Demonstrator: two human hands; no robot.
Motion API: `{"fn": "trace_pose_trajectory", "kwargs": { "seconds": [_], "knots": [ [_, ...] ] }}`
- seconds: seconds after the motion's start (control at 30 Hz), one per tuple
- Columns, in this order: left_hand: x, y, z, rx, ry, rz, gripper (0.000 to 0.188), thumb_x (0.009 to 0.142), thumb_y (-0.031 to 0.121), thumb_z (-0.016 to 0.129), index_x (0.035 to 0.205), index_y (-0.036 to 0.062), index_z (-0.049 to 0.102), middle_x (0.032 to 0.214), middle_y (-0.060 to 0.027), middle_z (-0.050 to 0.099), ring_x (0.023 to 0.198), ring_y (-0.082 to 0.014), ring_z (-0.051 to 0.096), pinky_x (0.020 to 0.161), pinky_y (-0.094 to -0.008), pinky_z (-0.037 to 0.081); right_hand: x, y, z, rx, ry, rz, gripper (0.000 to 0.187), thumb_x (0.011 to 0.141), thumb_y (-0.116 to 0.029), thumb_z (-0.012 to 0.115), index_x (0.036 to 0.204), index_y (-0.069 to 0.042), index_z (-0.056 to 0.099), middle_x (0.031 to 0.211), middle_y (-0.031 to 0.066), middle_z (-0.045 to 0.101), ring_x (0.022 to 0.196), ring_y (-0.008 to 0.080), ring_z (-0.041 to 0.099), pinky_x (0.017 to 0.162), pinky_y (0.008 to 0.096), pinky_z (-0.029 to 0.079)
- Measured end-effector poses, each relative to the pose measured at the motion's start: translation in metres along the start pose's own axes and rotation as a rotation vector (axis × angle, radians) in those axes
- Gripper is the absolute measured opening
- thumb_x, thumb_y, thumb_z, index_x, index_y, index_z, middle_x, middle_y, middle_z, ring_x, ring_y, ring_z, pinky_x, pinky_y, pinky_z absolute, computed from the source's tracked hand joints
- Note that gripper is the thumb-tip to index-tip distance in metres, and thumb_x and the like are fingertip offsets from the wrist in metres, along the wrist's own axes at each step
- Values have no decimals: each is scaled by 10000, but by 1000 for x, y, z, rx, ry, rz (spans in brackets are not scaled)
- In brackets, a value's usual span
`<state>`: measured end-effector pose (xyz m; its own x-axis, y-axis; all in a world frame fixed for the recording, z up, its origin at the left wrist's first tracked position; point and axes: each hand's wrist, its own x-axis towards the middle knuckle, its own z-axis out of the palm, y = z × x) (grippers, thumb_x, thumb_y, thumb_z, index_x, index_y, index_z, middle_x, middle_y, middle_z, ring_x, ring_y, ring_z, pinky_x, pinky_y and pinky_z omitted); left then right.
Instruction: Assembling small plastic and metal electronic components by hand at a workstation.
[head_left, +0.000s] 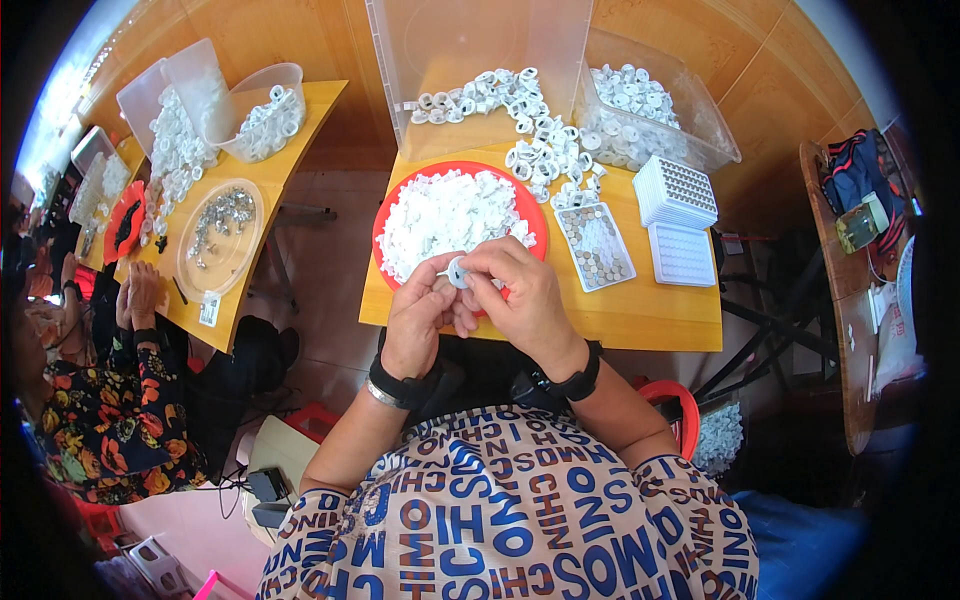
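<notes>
My left hand (422, 312) and my right hand (522, 298) meet at the near rim of a red round tray (536, 222). Between their fingertips is a small round white plastic part (458, 273) with a dark spot on its face; both hands pinch it. Loose small white plastic pieces (455, 215) are heaped in the tray. Right of it lies a shallow white tray (617, 244) with small round grey discs in it. Beyond are many round white parts (545, 135), spilled across the yellow table (640, 325).
A clear bin (710, 140) of white parts stands at the back right, beside stacked white slotted trays (676, 192). An upright clear plastic box (480, 50) rises at the back. On the left, a co-worker's hands (140, 292) rest at another table (320, 110) with bins and a round tray.
</notes>
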<state>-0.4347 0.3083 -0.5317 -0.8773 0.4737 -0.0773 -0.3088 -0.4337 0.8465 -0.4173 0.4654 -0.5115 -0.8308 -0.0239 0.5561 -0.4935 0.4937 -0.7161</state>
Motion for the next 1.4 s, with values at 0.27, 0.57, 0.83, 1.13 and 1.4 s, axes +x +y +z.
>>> {"fn": "trace_pose_trajectory", "kwargs": {
  "seconds": [0.27,0.57,0.83,1.13,1.4],
  "knots": [
    [-1,-2,-1,119,23,15,329,972,88,387,1268,-19,485,796,-61,621,615,-103,591,545,-197,473,-1,-5,0,-114,-15,-112,144,800,20,656,940,-8,651,896,114,643,787,261,650,671,319,526],
    [-2,-3,10,294,91,41,327,959,64,436,1271,-8,505,743,-15,591,587,-65,544,509,-187,436,-6,-5,2,-296,-23,-215,203,760,-1,631,953,9,571,865,117,578,776,266,605,655,336,515],
    [-3,-5,15,403,130,64,330,948,58,457,1267,-11,507,707,-6,572,573,-64,529,499,-199,419,-12,0,8,-350,22,-218,270,728,-9,651,982,19,563,875,126,575,800,273,605,672,335,520],
    [3,-6,5,582,76,153,321,967,74,438,1271,2,514,765,10,590,617,-56,536,548,-180,431,-14,2,7,-354,-11,-182,357,774,-2,632,1120,35,552,971,147,577,905,286,601,760,332,521],
    [5,-4,3,335,47,6,324,991,137,407,1275,27,515,876,-20,622,728,-83,581,635,-210,469,-12,3,10,-398,-19,-186,349,792,3,615,1131,39,541,981,143,566,913,284,596,767,339,517]
  ]
}}
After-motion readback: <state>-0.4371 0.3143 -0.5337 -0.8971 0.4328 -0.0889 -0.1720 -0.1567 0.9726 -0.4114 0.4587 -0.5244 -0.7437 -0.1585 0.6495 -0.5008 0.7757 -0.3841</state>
